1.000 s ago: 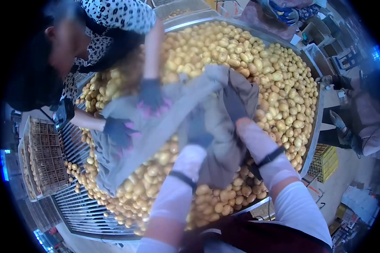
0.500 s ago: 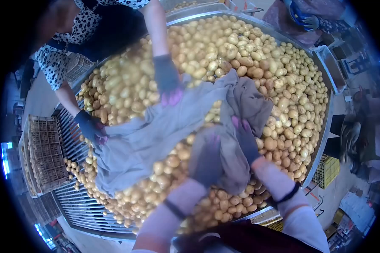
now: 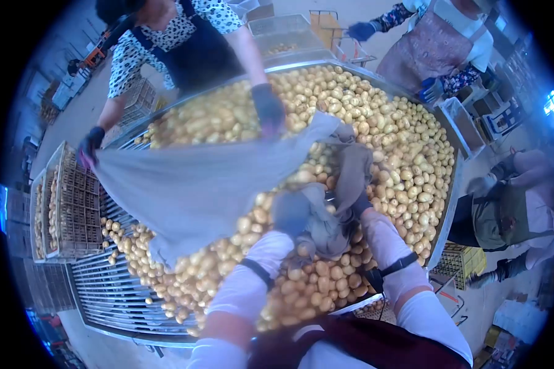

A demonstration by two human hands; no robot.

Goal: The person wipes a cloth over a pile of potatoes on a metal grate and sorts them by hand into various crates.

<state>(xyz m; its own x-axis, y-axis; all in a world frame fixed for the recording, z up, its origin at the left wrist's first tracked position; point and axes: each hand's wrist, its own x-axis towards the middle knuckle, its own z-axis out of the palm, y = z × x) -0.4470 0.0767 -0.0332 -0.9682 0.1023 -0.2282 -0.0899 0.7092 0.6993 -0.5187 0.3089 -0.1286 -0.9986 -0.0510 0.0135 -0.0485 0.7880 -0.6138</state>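
A large grey cloth (image 3: 191, 178) lies across a heap of potatoes (image 3: 412, 178), its near right part bunched up. My left hand (image 3: 291, 212), in a dark glove, is at the edge of this bunched part; motion smears its fingers. My right hand (image 3: 361, 204), also gloved, grips a raised fold of the cloth, which hides most of its fingers. Across the heap, a co-worker's gloved hand (image 3: 90, 146) lifts the cloth's left end. The co-worker's other hand (image 3: 268, 109) is over its far edge, blurred.
The potatoes rest on a metal sorting table (image 3: 452, 203) with a slatted grate (image 3: 126, 301) at its left. Stacked plastic crates (image 3: 77, 209) stand beside the grate. A yellow crate (image 3: 454, 263) is at the right. Other people stand at the far right and along the right side.
The co-worker has raised the cloth's left end and stretched it out to the left. The part by my hands is more bunched. My view has tilted up, showing more of the room.
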